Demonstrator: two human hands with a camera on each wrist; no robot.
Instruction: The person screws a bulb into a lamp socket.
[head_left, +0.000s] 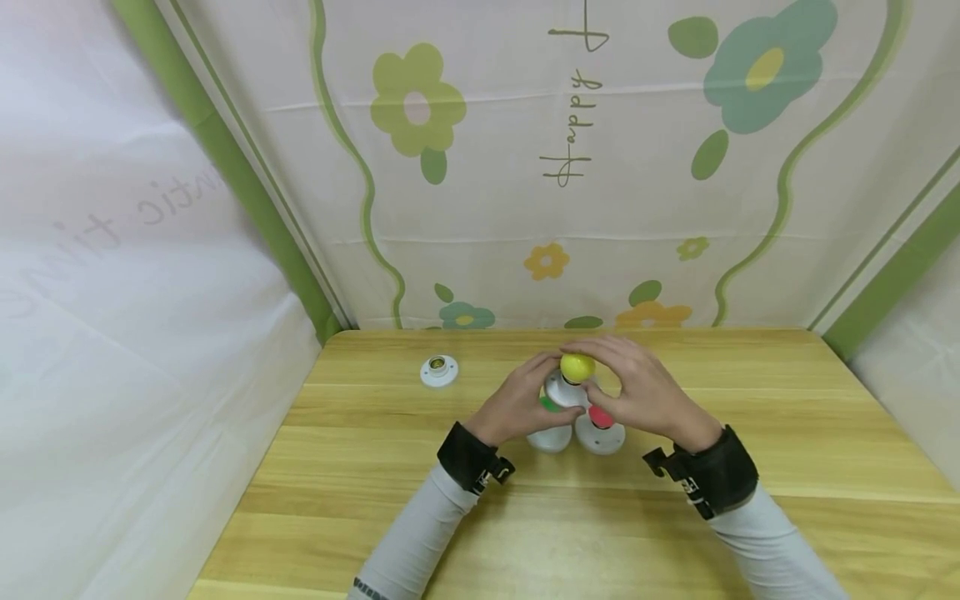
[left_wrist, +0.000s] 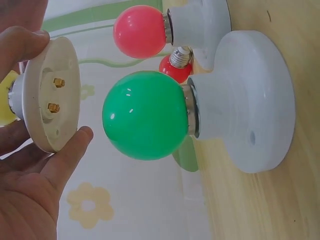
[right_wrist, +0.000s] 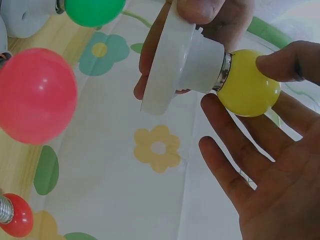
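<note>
My left hand (head_left: 510, 407) grips a round white lamp socket (right_wrist: 167, 65) by its rim, raised above the table. In the left wrist view its underside faces out, with two brass terminals showing. A yellow bulb (right_wrist: 250, 85) sits in this socket, and my right hand (head_left: 647, 392) holds the bulb between thumb and fingers. Just below stand two more white sockets on the table: one (left_wrist: 260, 100) bears a green bulb (left_wrist: 145, 117), the other (head_left: 602, 440) a pinkish-red bulb (left_wrist: 139, 32). My hands partly cover both bulbs in the head view.
A bare white socket (head_left: 438, 371) lies at the back left of the wooden table (head_left: 360, 500). Behind the standing bulbs, a small red bulb (left_wrist: 175, 70) shows its metal screw base. A flower-printed cloth (head_left: 480, 208) hangs along the table's back edge.
</note>
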